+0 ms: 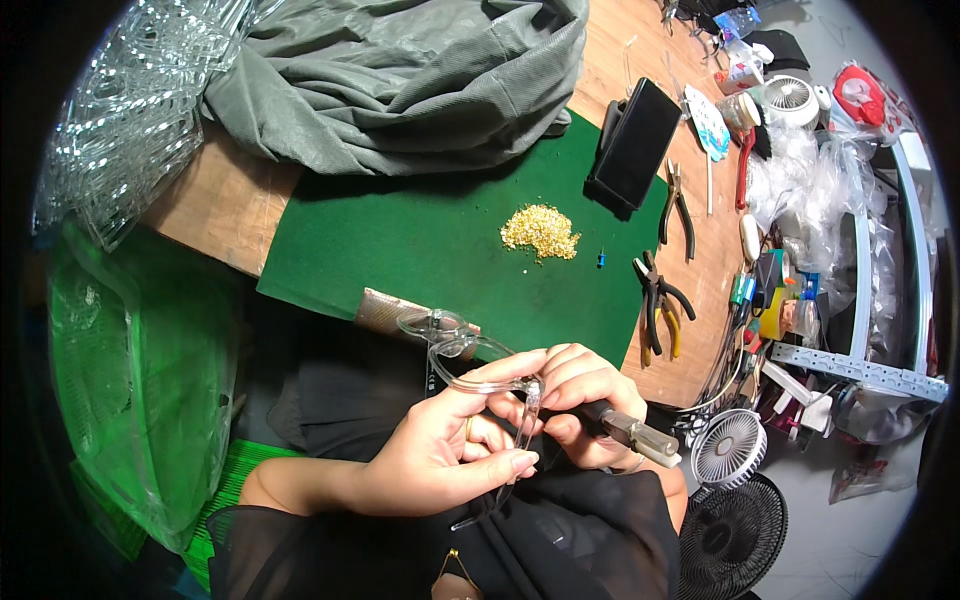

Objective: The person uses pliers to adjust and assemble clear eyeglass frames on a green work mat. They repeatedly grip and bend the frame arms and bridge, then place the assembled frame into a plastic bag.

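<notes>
Head view. The left hand (450,450) holds a clear plastic eyeglass frame (480,370) above the lap, raised close to the body, apparently so the small joint at the temple arm sits within easy sight. Its index finger and thumb are drawn together on the frame's rim and temple, the other fingers curled beneath as support; a ring shows on 1 finger.

The right hand (585,405) is folded around the handles of a pair of small pliers (635,432), with its fingertips meeting the frame beside the left thumb. Whether the plier tips grip the frame cannot be told, since the fingers cover them.

On the green felt mat (400,240), well apart from both hands, lies a heap of small gold-coloured parts (540,230), kept in 1 pile, likely to stop them rolling off. Just right of the mat, on the wooden table (215,205), rest 2 further pliers (660,300), and a black phone (635,140) leans upright. A grey cloth (400,80) covers the far table, and 2 fans (728,448) stand at lower right.
</notes>
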Demonstrator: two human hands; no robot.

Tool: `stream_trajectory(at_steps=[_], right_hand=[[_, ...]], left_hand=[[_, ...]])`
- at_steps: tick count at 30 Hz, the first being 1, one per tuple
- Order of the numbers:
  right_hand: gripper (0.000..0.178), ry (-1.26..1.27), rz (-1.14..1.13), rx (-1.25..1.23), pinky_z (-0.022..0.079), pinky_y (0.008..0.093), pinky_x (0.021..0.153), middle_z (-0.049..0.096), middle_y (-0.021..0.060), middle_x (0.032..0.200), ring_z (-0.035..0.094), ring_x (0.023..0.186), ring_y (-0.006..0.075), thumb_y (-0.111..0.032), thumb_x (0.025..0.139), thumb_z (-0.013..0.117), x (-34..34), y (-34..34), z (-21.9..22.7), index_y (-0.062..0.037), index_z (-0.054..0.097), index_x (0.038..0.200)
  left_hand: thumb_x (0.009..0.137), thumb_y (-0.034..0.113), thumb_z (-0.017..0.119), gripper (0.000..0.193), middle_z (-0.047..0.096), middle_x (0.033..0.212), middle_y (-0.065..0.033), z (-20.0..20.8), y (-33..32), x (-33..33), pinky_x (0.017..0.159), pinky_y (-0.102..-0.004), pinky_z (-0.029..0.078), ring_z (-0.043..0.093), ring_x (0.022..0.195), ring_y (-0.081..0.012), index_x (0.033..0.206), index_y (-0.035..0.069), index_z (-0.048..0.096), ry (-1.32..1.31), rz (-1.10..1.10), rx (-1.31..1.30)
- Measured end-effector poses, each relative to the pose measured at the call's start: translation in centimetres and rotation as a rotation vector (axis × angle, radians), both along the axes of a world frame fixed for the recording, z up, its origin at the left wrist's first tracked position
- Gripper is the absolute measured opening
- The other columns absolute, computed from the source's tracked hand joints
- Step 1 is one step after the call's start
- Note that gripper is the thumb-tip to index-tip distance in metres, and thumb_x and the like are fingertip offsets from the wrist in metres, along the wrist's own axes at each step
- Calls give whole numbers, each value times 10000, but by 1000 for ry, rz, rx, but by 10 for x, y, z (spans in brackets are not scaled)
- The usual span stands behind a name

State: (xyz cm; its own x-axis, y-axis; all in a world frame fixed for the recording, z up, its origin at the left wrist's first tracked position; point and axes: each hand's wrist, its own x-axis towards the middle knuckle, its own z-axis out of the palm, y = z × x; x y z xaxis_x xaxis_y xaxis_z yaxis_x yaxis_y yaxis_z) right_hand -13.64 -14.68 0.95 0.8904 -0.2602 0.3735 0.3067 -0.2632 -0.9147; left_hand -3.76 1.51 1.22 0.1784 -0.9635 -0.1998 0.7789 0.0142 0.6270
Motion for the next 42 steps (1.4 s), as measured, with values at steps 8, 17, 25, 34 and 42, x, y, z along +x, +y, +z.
stream_trajectory(at_steps=[8,17,25,34,42], right_hand=[[153,-54,16,-65,454,332,606,595,75,746,563,651,222,-110,801,694,6,4,-2,-27,570,835],[128,-61,9,-124,454,329,601,591,72,726,556,634,221,-93,806,681,7,4,-1,-26,573,817],[147,-92,-39,-90,458,331,603,593,77,725,558,636,223,-99,798,694,4,9,-6,-22,574,832],[159,-69,10,-24,466,346,638,612,101,781,578,683,235,-94,796,696,1,7,-4,-17,575,865],[249,1016,347,91,468,330,722,583,137,882,585,802,255,-231,890,579,-29,-16,41,-12,537,1002]], left_hand=[[804,-144,562,738,525,1045,-107,-2,0,-4,753,-238,520,621,855,-142,1421,34,198,-148,3,-8],[797,-139,579,746,536,1017,-86,-8,2,-10,750,-221,518,617,858,-121,1420,40,210,-264,59,-31],[798,-146,571,743,534,1010,-85,3,2,-2,759,-229,522,624,873,-134,1419,38,208,-237,-54,35],[806,-138,563,748,535,1031,-123,-6,5,-4,759,-268,532,635,868,-181,1425,41,183,-81,-14,-45],[822,-112,544,709,589,996,-169,5,6,8,710,-287,546,655,802,-210,1414,14,175,-21,-40,58]])
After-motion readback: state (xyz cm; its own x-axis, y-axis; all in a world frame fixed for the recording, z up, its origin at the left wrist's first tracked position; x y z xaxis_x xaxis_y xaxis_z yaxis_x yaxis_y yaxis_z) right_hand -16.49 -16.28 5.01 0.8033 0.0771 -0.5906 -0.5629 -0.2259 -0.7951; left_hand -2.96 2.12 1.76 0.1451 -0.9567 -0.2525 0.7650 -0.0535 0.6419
